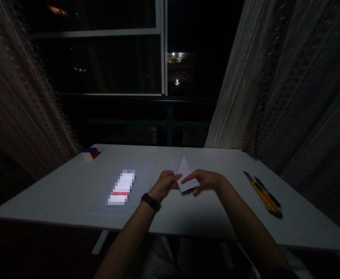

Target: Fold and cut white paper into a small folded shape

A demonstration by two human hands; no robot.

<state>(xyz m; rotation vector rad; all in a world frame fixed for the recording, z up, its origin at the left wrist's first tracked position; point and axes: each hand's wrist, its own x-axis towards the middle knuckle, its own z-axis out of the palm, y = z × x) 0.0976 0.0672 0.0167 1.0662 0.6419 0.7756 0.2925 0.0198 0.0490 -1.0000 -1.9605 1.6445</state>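
A folded piece of white paper (186, 169) with a pointed top is held up over the white table (170, 217). My left hand (166, 183), with a dark band on its wrist, pinches the paper's left edge between thumb and fingers. From the right, my right hand (203, 180) grips the lower right part, its index finger lying across the front face and its thumb near the bottom corner. Some fingers of both hands are hidden behind the paper.
A lit phone (122, 188) with a blurred screen lies on a white sheet (145, 170) at left. At the far left corner sits a small coloured cube (91, 153). A yellow utility knife (264, 195) and a dark pen-like object (270, 192) lie at right. Curtains (245, 69) flank a window.
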